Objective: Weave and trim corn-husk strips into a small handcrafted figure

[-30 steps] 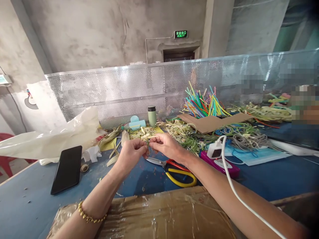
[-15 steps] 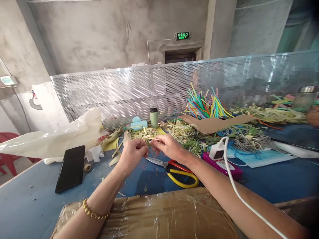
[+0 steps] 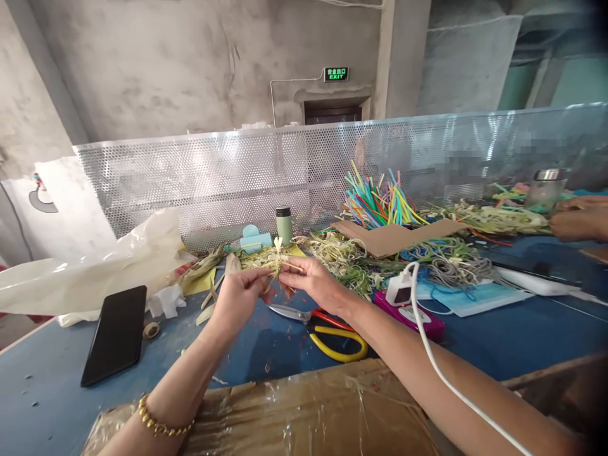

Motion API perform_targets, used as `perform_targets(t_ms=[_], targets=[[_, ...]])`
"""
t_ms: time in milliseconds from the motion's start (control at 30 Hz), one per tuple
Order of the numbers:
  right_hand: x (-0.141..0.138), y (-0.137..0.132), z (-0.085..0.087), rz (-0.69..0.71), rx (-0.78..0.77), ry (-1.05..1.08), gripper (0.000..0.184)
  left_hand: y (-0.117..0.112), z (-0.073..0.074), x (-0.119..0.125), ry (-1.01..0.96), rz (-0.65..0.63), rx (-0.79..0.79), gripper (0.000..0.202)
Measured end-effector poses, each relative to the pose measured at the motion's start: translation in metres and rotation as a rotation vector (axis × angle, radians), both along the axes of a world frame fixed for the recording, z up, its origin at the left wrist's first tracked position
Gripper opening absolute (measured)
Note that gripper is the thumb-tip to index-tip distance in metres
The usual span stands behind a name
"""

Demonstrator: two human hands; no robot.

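My left hand [image 3: 242, 292] and my right hand [image 3: 312, 282] meet above the blue table, fingertips pinched close together. Between them is a small pale piece of dried husk [image 3: 278, 248], tied or twisted, its top fanning upward; both hands grip it low down. Its lower part is hidden behind my fingers. Just below my right hand lie scissors [image 3: 338, 354], blades pointing left, with one yellow and one red handle. Loose strips of dried husk [image 3: 208, 310] lie left of my left hand. A tangled heap of fibre strands [image 3: 332, 256] lies behind my right hand.
A black phone [image 3: 115, 334] and plastic sheet [image 3: 118, 269] are at left. A green flask [image 3: 284, 228] stands behind. At right are a purple power strip [image 3: 430, 324], a white cable [image 3: 439, 373], colourful stems [image 3: 375, 199] and another person's hand [image 3: 579, 221]. Cardboard [image 3: 266, 418] lies in front.
The view has swung slightly right, so things appear farther left. The husk piece now shows upright above my fingertips. The other person's hand shows more at right.
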State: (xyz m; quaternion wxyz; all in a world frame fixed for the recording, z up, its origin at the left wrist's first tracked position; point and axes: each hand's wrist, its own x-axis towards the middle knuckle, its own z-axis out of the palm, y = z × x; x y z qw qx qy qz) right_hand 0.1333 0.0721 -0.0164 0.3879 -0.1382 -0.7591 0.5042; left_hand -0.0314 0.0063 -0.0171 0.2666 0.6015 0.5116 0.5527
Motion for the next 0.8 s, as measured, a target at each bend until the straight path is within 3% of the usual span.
perform_targets(t_ms=[133,300,500,667,800], targets=[[0.004,0.002,0.001,0.035,-0.068,0.04,0.019,-0.002,0.003,-0.002,-0.134,-0.013,-0.023,0.036],[0.006,0.004,0.0,0.039,-0.053,-0.018,0.023,-0.002,0.006,-0.004,-0.387,-0.138,-0.037,0.054],[0.004,0.002,-0.001,0.015,-0.01,-0.151,0.028,-0.004,0.006,0.0,-0.109,-0.126,-0.065,0.031],[0.005,0.004,-0.004,-0.02,0.002,-0.204,0.029,-0.002,0.003,-0.003,-0.039,-0.094,-0.072,0.028],[0.01,0.015,-0.007,-0.028,0.04,-0.239,0.027,0.001,0.004,-0.008,-0.04,0.014,-0.057,0.031]])
